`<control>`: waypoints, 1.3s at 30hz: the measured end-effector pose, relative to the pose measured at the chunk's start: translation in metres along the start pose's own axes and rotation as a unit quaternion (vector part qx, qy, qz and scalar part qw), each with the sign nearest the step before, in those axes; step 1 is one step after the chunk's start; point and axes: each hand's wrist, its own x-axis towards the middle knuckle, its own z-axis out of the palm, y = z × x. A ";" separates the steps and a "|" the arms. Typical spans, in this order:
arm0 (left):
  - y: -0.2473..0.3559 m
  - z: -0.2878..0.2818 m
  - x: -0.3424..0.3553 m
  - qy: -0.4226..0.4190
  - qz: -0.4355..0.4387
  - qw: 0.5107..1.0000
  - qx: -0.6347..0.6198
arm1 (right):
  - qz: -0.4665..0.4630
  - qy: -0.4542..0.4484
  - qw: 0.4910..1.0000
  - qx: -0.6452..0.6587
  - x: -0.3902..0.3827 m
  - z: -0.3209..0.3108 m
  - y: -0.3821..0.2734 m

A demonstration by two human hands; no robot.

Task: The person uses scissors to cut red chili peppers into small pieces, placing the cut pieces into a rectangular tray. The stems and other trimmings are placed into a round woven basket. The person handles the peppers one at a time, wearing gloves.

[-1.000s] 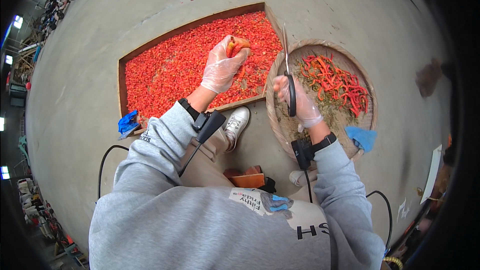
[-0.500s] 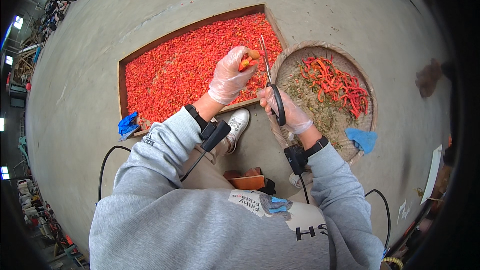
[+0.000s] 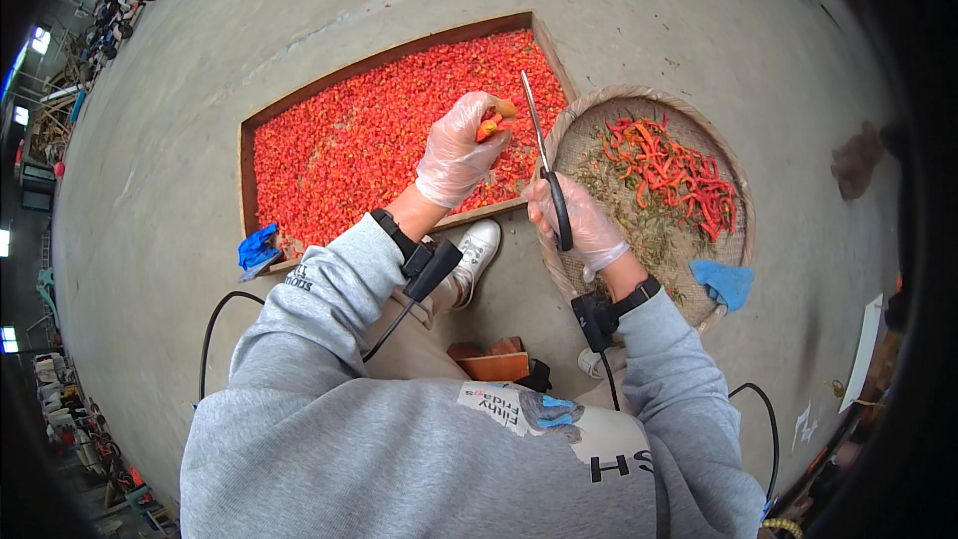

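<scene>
My left hand [image 3: 459,150], in a clear plastic glove, is closed around a few red chili peppers [image 3: 488,127] above the shallow wooden tray [image 3: 245,180]. Chopped red chilies [image 3: 369,130] cover most of that tray. My right hand [image 3: 584,220], gloved the same way, grips the black handles of a pair of scissors [image 3: 533,112]. The blades point up and away, look closed together, and stand just right of the left hand, apart from the peppers. Whole red chilies [image 3: 679,175] lie in the round woven basket [image 3: 746,210] to the right, among green stem scraps [image 3: 639,225].
A blue cloth [image 3: 722,283] hangs over the basket's near right rim. Something blue and crumpled [image 3: 257,246] lies at the tray's near left corner. My white shoe [image 3: 481,245] is close to the tray's front edge. Cables run from both wrist devices. Clutter lines the far left wall.
The scissors' blades have come from slightly parted to together. My right hand has shifted slightly right, away from the peppers. My left hand has hardly moved.
</scene>
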 end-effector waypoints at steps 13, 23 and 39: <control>-0.001 0.003 -0.004 -0.036 0.034 0.999 -0.010 | -0.018 -0.046 0.997 0.063 0.003 -0.004 0.003; -0.005 0.007 -0.002 0.002 -0.129 0.976 -0.174 | 0.015 -0.024 0.999 0.035 -0.001 -0.003 -0.001; -0.006 0.005 0.002 0.000 -0.265 0.891 -0.368 | 0.018 -0.011 0.999 0.042 -0.002 0.001 -0.008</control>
